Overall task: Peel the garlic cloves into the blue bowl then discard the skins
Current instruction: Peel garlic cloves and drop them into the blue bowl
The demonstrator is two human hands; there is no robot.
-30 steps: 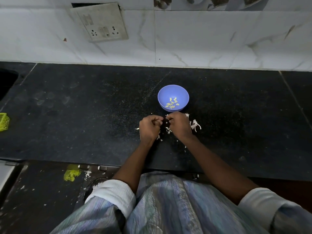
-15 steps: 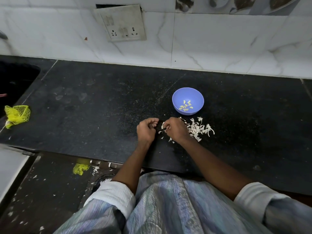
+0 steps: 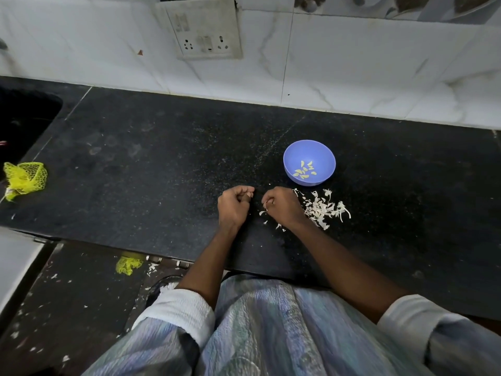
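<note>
**Hands drew apart over the counter**

Head view: since the earlier frame the hands separated. The left hand [image 3: 233, 207] was curled, contents hidden; the right hand [image 3: 282, 208] pinched a skin strip. Peeled cloves [image 3: 304, 170] lay in the blue bowl [image 3: 322, 154]; skins [image 3: 324, 208] piled beside it on the counter [image 3: 162, 164].

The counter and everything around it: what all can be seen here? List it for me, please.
blue bowl: one, blue, on the counter beyond the right hand
peeled garlic cloves: several, pale yellow, inside the bowl
garlic skins: a loose pile, white, on the counter right of the right hand
counter: one, black speckled stone
yellow net bag: one, at the counter's left edge
yellow net scrap: one, on the floor below the counter
socket plate: one, off-white, on the tiled wall
hands: left hand curled, contents hidden; right hand pinching a thin skin
</note>
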